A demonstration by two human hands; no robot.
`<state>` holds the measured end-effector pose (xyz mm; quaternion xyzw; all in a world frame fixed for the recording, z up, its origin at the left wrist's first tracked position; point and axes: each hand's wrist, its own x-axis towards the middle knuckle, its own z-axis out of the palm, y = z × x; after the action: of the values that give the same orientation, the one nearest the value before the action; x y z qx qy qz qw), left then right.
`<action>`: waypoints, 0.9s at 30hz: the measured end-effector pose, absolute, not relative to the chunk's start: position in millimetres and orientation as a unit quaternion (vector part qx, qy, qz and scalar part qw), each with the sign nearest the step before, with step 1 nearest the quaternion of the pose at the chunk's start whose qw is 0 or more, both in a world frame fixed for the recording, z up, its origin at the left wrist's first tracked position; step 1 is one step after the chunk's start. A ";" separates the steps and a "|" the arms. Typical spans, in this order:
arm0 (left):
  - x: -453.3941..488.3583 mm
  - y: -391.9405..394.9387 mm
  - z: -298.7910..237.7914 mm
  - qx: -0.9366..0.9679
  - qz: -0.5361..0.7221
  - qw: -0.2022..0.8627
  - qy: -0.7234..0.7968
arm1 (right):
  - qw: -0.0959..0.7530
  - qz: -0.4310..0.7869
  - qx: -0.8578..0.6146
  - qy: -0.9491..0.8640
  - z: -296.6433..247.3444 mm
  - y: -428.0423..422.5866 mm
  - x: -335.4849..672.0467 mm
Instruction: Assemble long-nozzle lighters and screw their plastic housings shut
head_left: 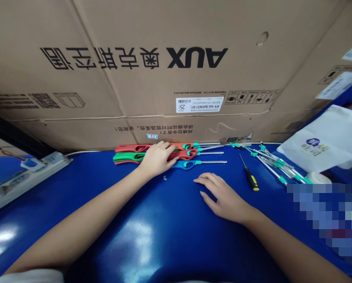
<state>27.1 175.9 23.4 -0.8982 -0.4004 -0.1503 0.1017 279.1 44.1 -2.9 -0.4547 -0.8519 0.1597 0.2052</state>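
My left hand (157, 158) lies on a row of long-nosed lighters (129, 153) in red, green and blue at the back of the blue table (152, 236). Its fingers curl over their handles. The metal nozzles (211, 153) of the lighters point right. My right hand (221, 194) rests flat on the table with fingers stretched out toward the left, holding nothing. A tiny spring-like part (165, 177) lies between the two hands.
A big brown cardboard box (170, 78) stands along the back. A screwdriver (249, 177) with a black and yellow handle lies to the right, beside a pile of metal tubes with teal ends (273, 163). A white bag (329, 137) is far right, a power strip (25, 173) left.
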 end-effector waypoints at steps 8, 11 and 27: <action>27.1 174.8 20.6 -0.902 -0.150 0.081 -0.396 | 0.198 0.159 -0.453 -0.855 -2.0 44.6 279.0; 26.4 175.1 21.0 -0.901 -0.154 0.074 -0.398 | 0.198 0.159 -0.454 -0.854 -2.7 44.2 279.0; -91.3 169.4 41.3 -0.881 -0.104 0.035 -0.461 | 0.212 0.134 -0.427 -0.869 -5.7 44.2 281.4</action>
<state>-91.3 169.4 41.3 -0.8806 -0.4608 -0.1041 0.0355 281.4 44.2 -5.7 -0.4268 -0.8690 0.1339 0.2115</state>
